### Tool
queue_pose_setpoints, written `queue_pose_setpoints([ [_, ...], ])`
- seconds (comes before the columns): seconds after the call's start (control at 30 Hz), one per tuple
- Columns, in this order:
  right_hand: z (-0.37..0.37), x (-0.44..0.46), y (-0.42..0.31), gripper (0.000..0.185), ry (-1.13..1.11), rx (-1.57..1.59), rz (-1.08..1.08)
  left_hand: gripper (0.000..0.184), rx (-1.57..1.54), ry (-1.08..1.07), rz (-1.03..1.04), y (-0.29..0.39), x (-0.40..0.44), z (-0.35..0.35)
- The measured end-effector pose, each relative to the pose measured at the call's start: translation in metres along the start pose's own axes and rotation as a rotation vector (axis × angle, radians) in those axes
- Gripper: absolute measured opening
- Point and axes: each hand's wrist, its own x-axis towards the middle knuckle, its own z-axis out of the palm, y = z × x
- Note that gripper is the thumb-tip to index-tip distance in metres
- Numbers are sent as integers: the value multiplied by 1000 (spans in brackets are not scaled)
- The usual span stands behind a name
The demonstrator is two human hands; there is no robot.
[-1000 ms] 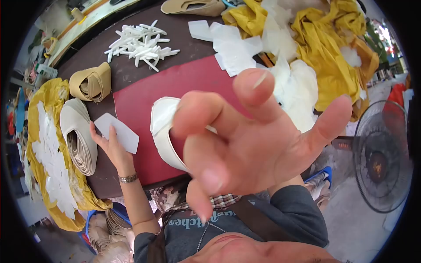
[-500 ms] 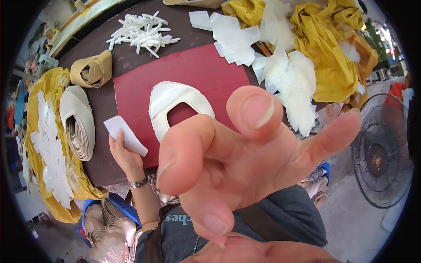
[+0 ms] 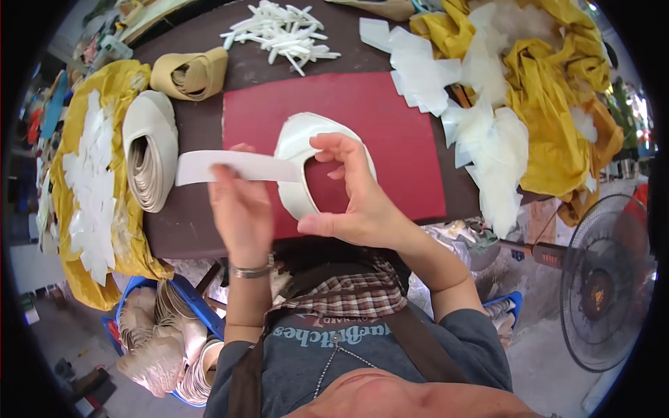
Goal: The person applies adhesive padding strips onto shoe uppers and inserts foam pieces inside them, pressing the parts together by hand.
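Note:
My left hand [image 3: 240, 212], with a metal watch at its wrist, pinches a white flat strip [image 3: 268, 168] between thumb and fingers. The strip's right end overlaps the left side of a white shoe upper [image 3: 296, 194], which lies on a red mat [image 3: 404, 150]. Over the right part of that upper is my right hand [image 3: 362, 209], its fingers curved and its thumb spread apart from them. Its fingertips are near the inner edge of the opening; whether they touch it I cannot tell.
White sticks [image 3: 286, 35] lie in a pile at the back. A tan roll [image 3: 188, 73] and a cream stack of uppers [image 3: 150, 152] stand left. White sheets [image 3: 495, 146] and yellow wrapping [image 3: 540, 118] lie right. A fan [image 3: 603, 282] stands right, a blue crate [image 3: 202, 306] lower left.
My right hand has dropped from close before the camera to the white upper. My left hand has moved right, bringing the white piece beside the upper. The whole view has shifted.

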Motion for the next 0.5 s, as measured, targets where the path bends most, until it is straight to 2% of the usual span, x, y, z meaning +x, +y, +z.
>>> queue_pose_setpoints([
  [0.07,17,4,9,60,55,241,-22,32,3,-70,-66,-10,-6,22],
  [0.1,12,3,4,43,152,129,56,37,29,-104,-96,-14,-9,26],
  [0.13,6,5,4,27,272,115,11,50,-47,-120,-132,-9,-8,35],
  [0.17,-3,7,-2,14,369,127,-84,71,-77,-167,-103,7,0,38],
  [0.2,-20,10,-14,13,349,-154,-202,76,144,-104,73,12,7,28],
  [0.23,-34,11,-19,13,262,-278,-209,82,360,-28,249,17,13,17],
  [0.27,-43,12,-27,15,104,-398,-210,82,887,-159,342,31,11,15],
  [0.3,-46,13,-32,16,-54,-522,-207,67,1308,-404,457,41,8,24],
  [0.33,-38,13,-35,22,-43,-471,-211,43,1288,-620,327,40,3,26],
  [0.37,-30,12,-36,29,-31,-423,-214,24,1058,-534,118,31,-5,34],
  [0.4,-30,14,-26,42,63,-458,-388,23,988,-433,190,25,-8,33],
  [0.43,-26,16,-19,45,142,-222,-337,23,914,-341,267,19,-7,31],
  [0.5,-18,13,-5,51,277,256,-191,22,674,-243,100,9,-10,34],
])
